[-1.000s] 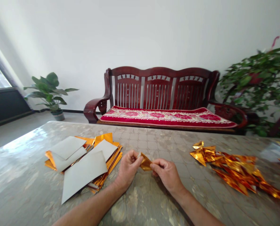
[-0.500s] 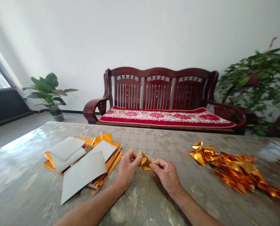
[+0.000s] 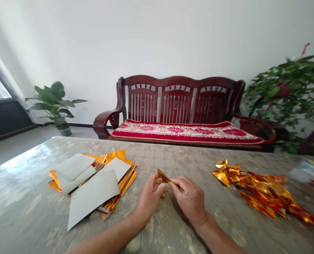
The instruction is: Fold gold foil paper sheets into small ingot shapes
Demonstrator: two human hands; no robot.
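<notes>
Above the table (image 3: pixel 220 225), gold foil (image 3: pixel 163 176) between both hands (image 3: pixel 170 197).

Shiny metallic folded pieces (image 3: pixel 268 187); matt, paper-like sheets (image 3: pixel 93 197); glossy wood-look bench (image 3: pixel 176 102).

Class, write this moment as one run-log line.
right hand: pinches gold foil piece | left hand: fingers at it | table left: foil-backed sheets | table right: folded foil pieces
</notes>
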